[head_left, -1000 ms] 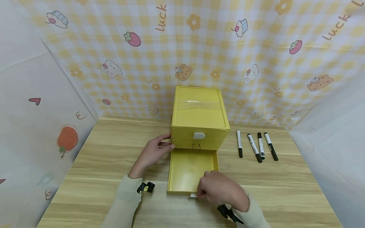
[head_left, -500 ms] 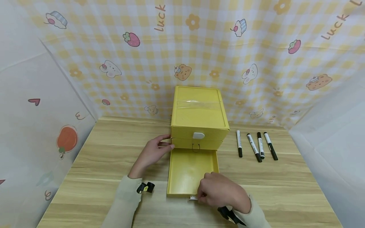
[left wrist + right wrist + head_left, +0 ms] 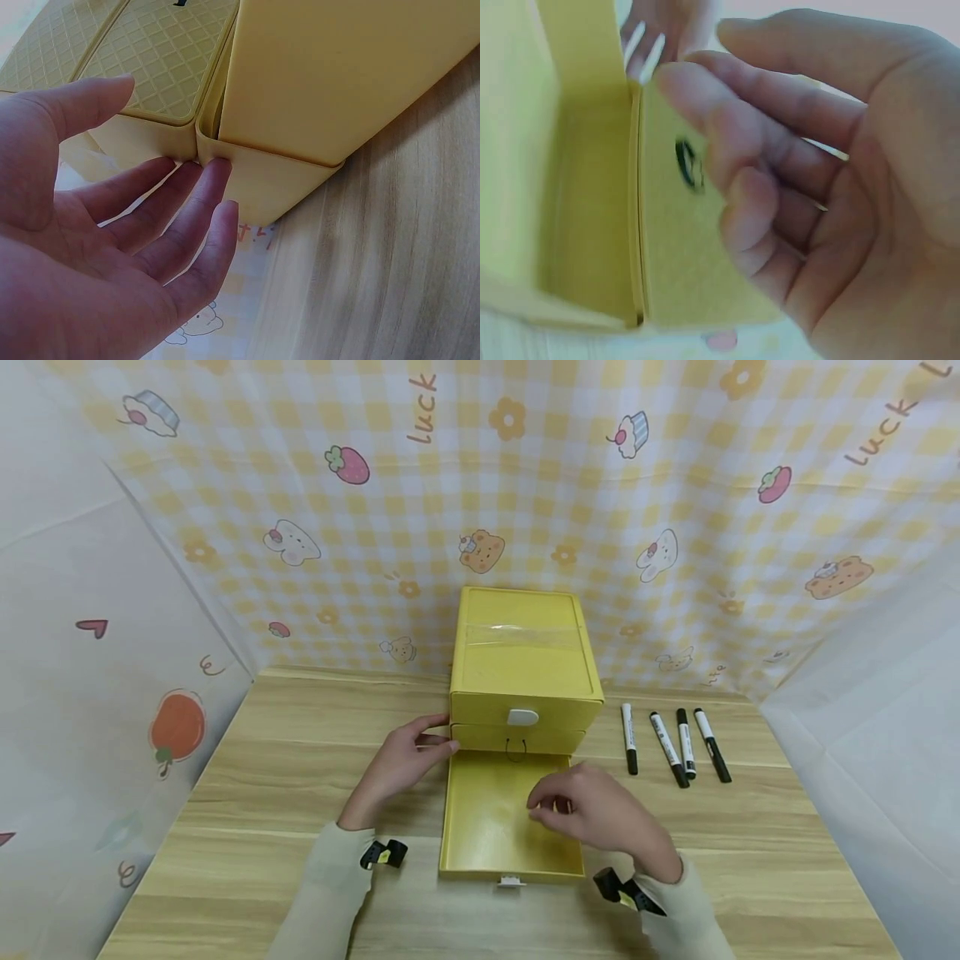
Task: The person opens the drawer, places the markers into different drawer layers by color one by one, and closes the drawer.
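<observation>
A yellow drawer box [image 3: 525, 652] stands at the back middle of the table, its bottom drawer [image 3: 487, 827] pulled out toward me with nothing in it. A small white pull tab [image 3: 512, 882] sits on that drawer's front. My left hand [image 3: 401, 764] rests with its fingertips against the box's left side; in the left wrist view its fingers [image 3: 187, 217] are spread and slightly bent at the yellow wall. Over the right part of the open drawer hangs my right hand [image 3: 592, 806], its fingers loosely curled and holding nothing. The middle drawer has a black cord loop [image 3: 516, 750].
Several black-and-white marker pens [image 3: 670, 750] lie on the wooden table [image 3: 300, 752] to the right of the box. A white pull tab [image 3: 523, 717] marks the top drawer. Behind stands a yellow checked cloth [image 3: 420, 527], with white cloth at both sides.
The open drawer came slightly further toward me. My right hand let go of its white tab and rose up and away from the drawer front. The left hand stayed in place.
</observation>
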`<action>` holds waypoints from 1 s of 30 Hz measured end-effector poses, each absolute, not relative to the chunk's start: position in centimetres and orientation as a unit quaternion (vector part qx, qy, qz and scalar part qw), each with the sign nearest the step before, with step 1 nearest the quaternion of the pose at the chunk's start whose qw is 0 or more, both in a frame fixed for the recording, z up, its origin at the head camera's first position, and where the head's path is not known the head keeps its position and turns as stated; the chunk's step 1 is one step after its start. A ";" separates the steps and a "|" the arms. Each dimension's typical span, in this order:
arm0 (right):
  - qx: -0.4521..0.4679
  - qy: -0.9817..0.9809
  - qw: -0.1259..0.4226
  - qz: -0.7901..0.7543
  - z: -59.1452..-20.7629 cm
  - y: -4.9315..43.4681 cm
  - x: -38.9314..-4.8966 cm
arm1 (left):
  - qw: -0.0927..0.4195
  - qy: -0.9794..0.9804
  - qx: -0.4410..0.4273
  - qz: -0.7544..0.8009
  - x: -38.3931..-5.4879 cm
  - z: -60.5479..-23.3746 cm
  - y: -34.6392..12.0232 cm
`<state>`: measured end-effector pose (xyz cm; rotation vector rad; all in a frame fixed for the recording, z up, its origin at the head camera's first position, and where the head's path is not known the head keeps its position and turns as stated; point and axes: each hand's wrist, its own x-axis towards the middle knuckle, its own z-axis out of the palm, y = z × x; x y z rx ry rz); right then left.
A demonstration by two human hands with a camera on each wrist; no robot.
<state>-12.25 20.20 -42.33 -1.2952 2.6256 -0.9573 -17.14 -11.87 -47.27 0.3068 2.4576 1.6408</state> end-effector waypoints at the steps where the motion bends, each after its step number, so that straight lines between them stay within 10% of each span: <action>1: -0.415 0.854 0.017 -0.315 -42.5 20.7 -12.6 | 0.084 0.825 0.105 0.550 -17.2 -47.3 -11.9; 16: -0.230 0.884 -0.182 -0.364 -43.9 25.1 -15.2 | 0.066 0.823 0.105 0.555 -17.3 -47.8 -11.7; 30: -0.195 0.896 -0.215 -0.336 -45.7 25.2 -16.5 | 0.049 0.819 0.090 0.565 -17.2 -47.8 -11.5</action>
